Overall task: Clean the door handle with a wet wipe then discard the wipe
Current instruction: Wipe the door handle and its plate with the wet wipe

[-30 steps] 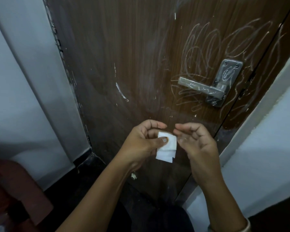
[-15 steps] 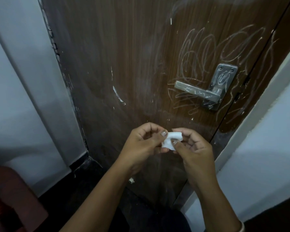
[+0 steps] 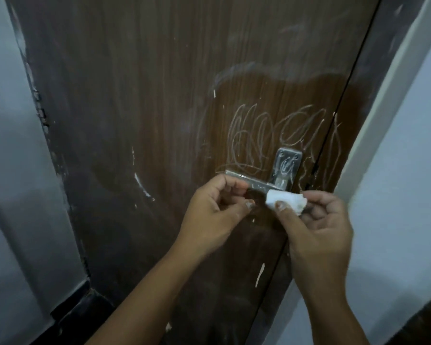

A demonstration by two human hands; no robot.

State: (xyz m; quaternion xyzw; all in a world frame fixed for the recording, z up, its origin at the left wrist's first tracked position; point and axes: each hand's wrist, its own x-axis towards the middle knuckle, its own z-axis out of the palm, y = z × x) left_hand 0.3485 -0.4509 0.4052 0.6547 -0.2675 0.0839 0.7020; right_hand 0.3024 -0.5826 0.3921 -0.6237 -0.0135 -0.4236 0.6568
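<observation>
**Caution: Wipe Slip**

Centre frame, your left hand (image 3: 215,212) is curled, holding nothing. The door handle (image 3: 259,184) sits just above. Right of it, the bunched wipe (image 3: 288,200) is pinched in your right hand (image 3: 320,226). A loose pinch may drop it.

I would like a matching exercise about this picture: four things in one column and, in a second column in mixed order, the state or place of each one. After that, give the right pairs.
Things
1. wet wipe
2. door handle
3. left hand
4. scribbles

Descriptions
A. silver metal, fixed near the right edge of the door
B. white, bunched, pinched by the right hand
C. pale lines on the brown wood around the handle
D. fingers curled, no wipe in it

Pairs: 1-B, 2-A, 3-D, 4-C
</observation>
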